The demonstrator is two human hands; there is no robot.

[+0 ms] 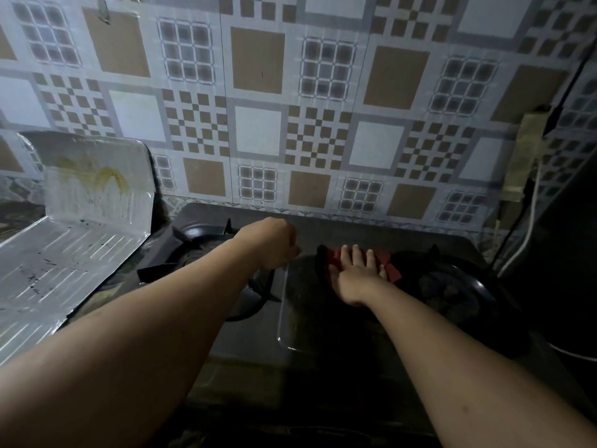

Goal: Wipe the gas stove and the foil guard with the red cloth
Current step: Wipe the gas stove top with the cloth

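Right hand (357,273) presses flat, fingers spread, on the crumpled red cloth (392,271) atop the black glass gas stove (300,318); left hand (271,242) is curled, gripping nothing visible.

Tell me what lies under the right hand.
The red cloth lies under the right hand, pressed flat on the dark gas stove top. The hand covers most of the cloth, hiding the surface beneath.

— What sort of place is this?
— A home kitchen. A black gas stove (323,305) sits against a wall (258,92) papered in brown-and-grey checks.
— Anything else?
— A stained foil guard (93,189) stands at the far left, and a taped cable (529,227) runs down on the right.
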